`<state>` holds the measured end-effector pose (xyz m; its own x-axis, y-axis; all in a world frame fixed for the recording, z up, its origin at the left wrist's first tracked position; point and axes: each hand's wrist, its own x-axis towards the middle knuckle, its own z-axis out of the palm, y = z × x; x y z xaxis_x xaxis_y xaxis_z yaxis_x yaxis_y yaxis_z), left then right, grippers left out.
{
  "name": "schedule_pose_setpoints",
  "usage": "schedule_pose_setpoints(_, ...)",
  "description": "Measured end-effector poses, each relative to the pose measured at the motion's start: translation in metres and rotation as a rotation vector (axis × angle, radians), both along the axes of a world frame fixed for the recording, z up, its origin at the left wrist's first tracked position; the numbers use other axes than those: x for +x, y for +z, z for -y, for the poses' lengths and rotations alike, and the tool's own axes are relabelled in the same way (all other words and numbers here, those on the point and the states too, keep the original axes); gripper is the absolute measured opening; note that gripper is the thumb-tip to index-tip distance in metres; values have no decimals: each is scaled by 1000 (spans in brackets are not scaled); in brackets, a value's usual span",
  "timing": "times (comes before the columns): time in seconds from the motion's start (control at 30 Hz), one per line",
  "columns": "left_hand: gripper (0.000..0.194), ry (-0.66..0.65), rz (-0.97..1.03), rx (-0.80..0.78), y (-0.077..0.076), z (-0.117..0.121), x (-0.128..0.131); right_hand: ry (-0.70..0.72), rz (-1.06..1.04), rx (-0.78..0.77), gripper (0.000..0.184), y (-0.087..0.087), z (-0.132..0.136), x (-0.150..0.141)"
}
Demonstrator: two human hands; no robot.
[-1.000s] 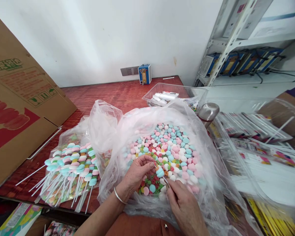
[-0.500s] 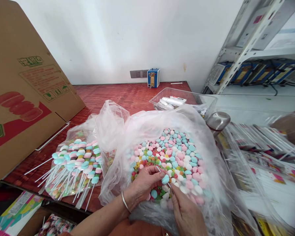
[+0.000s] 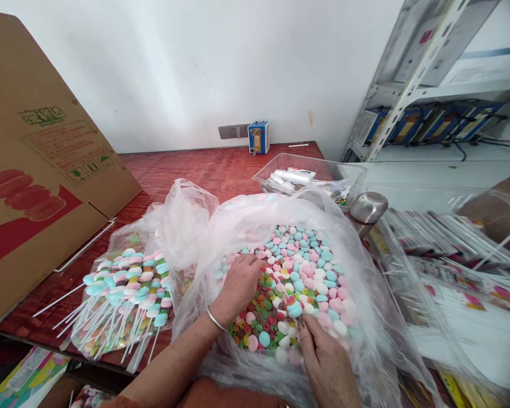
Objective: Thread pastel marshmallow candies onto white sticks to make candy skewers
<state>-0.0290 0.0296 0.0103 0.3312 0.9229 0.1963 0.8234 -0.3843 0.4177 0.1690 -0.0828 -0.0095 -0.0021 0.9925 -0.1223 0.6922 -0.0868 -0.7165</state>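
Observation:
My right hand (image 3: 329, 360) pinches a thin white stick (image 3: 284, 287) that carries a blue candy (image 3: 294, 309) partway along it; the stick slants up and left over the loose candies. My left hand (image 3: 240, 280) is down on the left of the heap, its fingers bent and close together beside a few pink and white candies; what its fingertips hold, if anything, is hidden. Pastel candy drops (image 3: 308, 269) in pink, blue and white, with small red, green and yellow gummy rings (image 3: 259, 309), fill a clear plastic bag (image 3: 369, 317) beneath both hands.
Finished candy skewers (image 3: 130, 283) lie piled on a bag at left, sticks toward me. A cardboard box (image 3: 46, 147) stands at far left. Behind are a clear plastic tray (image 3: 335, 164), a steel flask (image 3: 368, 209) and a blue device (image 3: 259, 137). Packaging (image 3: 463, 243) fills the right side.
My left hand has let go of the stick and moved up and left onto the loose candies. My right hand still holds the stick with the blue candy. The view has shifted slightly.

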Motion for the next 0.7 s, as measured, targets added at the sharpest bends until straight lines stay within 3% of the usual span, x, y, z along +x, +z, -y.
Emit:
schedule_pose_setpoints(0.07, 20, -2, -166, 19, -7, -9, -4, -8, -12, -45, 50, -1, 1, 1)
schedule_pose_setpoints(0.13, 15, 19, -199, 14, -13, -12, -6, -1, -31, -72, 51, -3, 2, 2)
schedule_pose_setpoints(0.37, 6, 68, -153, 23, -12, -11, -6, -20, -72, -24, 47, -16, 5, 3)
schedule_pose_setpoints(0.57, 11, 122, -53, 25, -11, -33, 1, -62, -88, 32, 44, -16, 4, 0)
schedule_pose_setpoints(0.7, 17, 116, -70, -39, -16, -44, 3, -17, -111, 15, 44, -14, 3, 1)
